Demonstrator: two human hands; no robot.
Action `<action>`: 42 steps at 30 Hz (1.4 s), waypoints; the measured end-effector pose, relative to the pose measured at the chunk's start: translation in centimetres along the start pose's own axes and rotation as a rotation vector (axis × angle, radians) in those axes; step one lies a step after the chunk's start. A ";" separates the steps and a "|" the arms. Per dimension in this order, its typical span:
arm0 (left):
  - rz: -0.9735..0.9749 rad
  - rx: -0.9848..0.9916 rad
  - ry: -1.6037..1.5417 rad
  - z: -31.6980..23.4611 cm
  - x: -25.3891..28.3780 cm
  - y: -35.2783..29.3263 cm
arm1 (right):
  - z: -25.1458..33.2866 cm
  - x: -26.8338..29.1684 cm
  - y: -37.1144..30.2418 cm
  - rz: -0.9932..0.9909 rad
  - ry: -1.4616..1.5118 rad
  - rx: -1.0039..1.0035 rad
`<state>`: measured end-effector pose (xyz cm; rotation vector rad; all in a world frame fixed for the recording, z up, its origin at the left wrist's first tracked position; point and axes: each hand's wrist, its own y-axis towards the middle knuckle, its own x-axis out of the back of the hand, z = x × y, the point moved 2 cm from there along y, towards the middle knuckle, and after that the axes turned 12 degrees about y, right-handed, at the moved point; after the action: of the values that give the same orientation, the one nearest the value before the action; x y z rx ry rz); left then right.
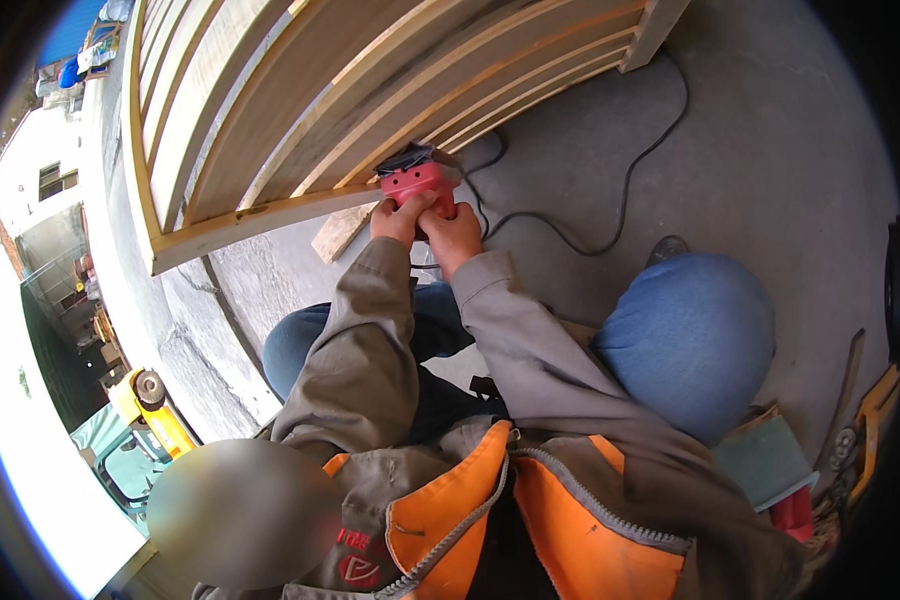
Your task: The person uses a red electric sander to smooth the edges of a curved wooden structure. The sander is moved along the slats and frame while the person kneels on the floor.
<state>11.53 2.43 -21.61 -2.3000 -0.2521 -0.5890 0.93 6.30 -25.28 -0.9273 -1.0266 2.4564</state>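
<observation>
Both my hands are wrapped round a red electric sander [417,182] with a dark pad at its far end. My left hand [395,221] grips its left side, and my right hand [451,238] closes round the right side; the two hands touch. The sander's dark end lies against the lower edge of a slatted wooden frame [320,150], a panel of parallel pale slats. Where the pad meets the wood is partly hidden by the sander's body. A black cord [622,205] loops over the floor to the right of the sander.
A short wood block [342,232] lies under the frame's edge. My bent knees, the right one [688,345] nearer, flank my arms. At the lower right are a grey-green box [765,463] and a yellow tool [875,420]. A yellow machine [160,415] stands outside at the left.
</observation>
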 end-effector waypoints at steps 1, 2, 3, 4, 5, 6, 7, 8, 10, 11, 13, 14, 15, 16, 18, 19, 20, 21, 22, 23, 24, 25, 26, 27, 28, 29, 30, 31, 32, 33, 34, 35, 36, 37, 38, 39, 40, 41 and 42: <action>-0.008 0.001 -0.022 0.1 0.2 -0.1 | 0.6 -0.3 -0.5 0.002 -0.021 0.000; -0.017 0.001 -0.044 0.2 0.4 -0.2 | 1.1 -0.6 -0.9 0.000 -0.070 -0.002; -0.033 -0.009 -0.068 0.2 0.6 -0.3 | 1.7 -0.8 -1.4 -0.002 -0.119 -0.005; -0.052 0.001 -0.072 0.5 1.0 -0.3 | 2.3 -1.0 -1.9 -0.004 -0.166 -0.008; -0.071 0.011 -0.076 0.7 1.5 -0.2 | 2.5 -1.3 -2.0 0.010 -0.181 -0.001; -0.090 0.021 -0.079 0.9 2.1 -0.2 | 2.8 -1.7 -2.3 0.029 -0.220 0.009; -0.073 0.016 -0.128 0.8 2.2 -0.5 | 3.2 -1.9 -2.2 0.040 -0.258 0.021; -0.079 0.016 -0.141 0.7 2.2 -0.6 | 3.5 -2.1 -2.2 0.051 -0.296 0.033; -0.088 0.016 -0.170 0.3 2.3 -0.8 | 4.2 -2.3 -2.2 0.048 -0.307 0.028; -0.077 0.015 -0.188 0.1 2.2 -0.7 | 4.4 -2.3 -2.3 0.048 -0.316 0.031; -0.070 0.048 -0.209 0.1 2.2 -0.6 | 5.0 -2.5 -2.6 0.047 -0.318 0.053; -0.070 0.066 -0.222 -0.1 2.2 -0.7 | 5.4 -2.2 -2.7 0.038 -0.304 0.065; -0.045 0.053 -0.203 0.2 1.9 0.2 | 5.9 -1.9 -2.7 0.029 -0.290 0.077; -0.041 0.030 -0.190 -0.4 1.3 0.1 | 6.3 -1.6 -2.6 0.021 -0.279 0.092; -0.038 -0.013 -0.164 -1.2 0.1 -0.4 | 6.8 -0.9 -2.6 0.003 -0.248 0.090; -0.033 0.020 -0.100 -1.8 -0.3 -0.7 | 7.1 -0.6 -2.5 -0.010 -0.241 0.096; -0.030 0.012 -0.099 -2.3 -0.7 -1.1 | 7.4 -0.2 -2.6 -0.019 -0.235 0.101; -0.031 0.005 -0.099 -2.6 -1.1 -1.7 | 7.6 0.2 -2.7 -0.002 -0.212 0.090; -0.024 -0.002 -0.103 -2.8 -1.9 -2.0 | 7.1 0.9 -2.2 -0.017 -0.222 0.093; -0.027 -0.028 -0.113 -3.7 -3.1 -2.3 | 7.3 1.6 -1.4 -0.036 -0.221 0.112; -0.020 -0.051 -0.107 -4.5 -4.2 -2.8 | 7.5 2.4 -0.6 -0.052 -0.221 0.129; -0.017 -0.058 -0.105 -4.9 -5.1 -3.7 | 8.2 3.2 -0.8 -0.057 -0.257 0.148; -0.038 -0.067 -0.104 -5.2 -4.5 -4.8 | 8.7 3.1 -1.6 -0.037 -0.294 0.135; -0.022 -0.067 -0.171 -3.0 -4.3 -2.7 | 9.2 3.0 -2.3 -0.016 -0.331 0.122; 0.005 -0.075 -0.150 -3.4 -6.0 -3.3 | 10.3 4.6 -1.9 -0.037 -0.372 0.118; 0.006 -0.075 -0.132 -3.7 -6.6 -4.7 | 11.0 5.2 -2.5 -0.019 -0.410 0.096; 0.008 -0.075 -0.113 -4.0 -7.0 -6.0 | 11.8 6.3 -3.2 -0.003 -0.491 0.083; 0.009 -0.049 -0.088 -3.9 -6.6 -6.5 | 11.9 6.5 -4.1 0.020 -0.491 0.077; 0.021 -0.057 -0.130 -3.5 -6.4 -7.4 | 11.9 6.5 -5.0 0.041 -0.492 0.070; 0.017 -0.056 -0.146 -2.9 -6.1 -8.3 | 11.9 6.7 -5.8 0.050 -0.515 0.064; 0.021 -0.058 -0.166 -3.1 -6.2 -9.9 | 11.9 7.1 -6.3 0.051 -0.540 0.064; 0.034 -0.077 -0.172 -2.9 -6.4 -10.6 | 12.0 7.5 -6.7 0.051 -0.565 0.065; 0.048 -0.097 -0.177 -3.0 -6.6 -11.2 | 12.0 7.9 -6.9 0.046 -0.541 0.066; 0.067 -0.121 -0.187 -3.1 -7.1 -11.8 | 12.0 8.5 -6.8 0.036 -0.521 0.073; 0.088 -0.113 -0.173 -3.6 -7.5 -13.1 | 11.9 9.4 -6.6 0.023 -0.501 0.074; 0.113 -0.107 -0.158 -4.2 -7.9 -14.2 | 12.2 10.4 -6.3 0.005 -0.510 0.090; 0.122 -0.098 -0.143 -4.4 -7.6 -15.0 | 12.3 10.6 -7.2 0.013 -0.507 0.079; 0.162 -0.096 -0.179 -3.7 -6.9 -14.9 | 12.6 9.8 -8.8 0.037 -0.501 0.063; 0.156 -0.101 -0.183 -3.0 -6.2 -15.0 | 12.8 9.0 -10.5 0.058 -0.494 0.047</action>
<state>-0.10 10.92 -13.58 -2.4477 -0.1298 -0.3189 -13.94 11.52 -14.92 -0.3386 -1.0908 2.8179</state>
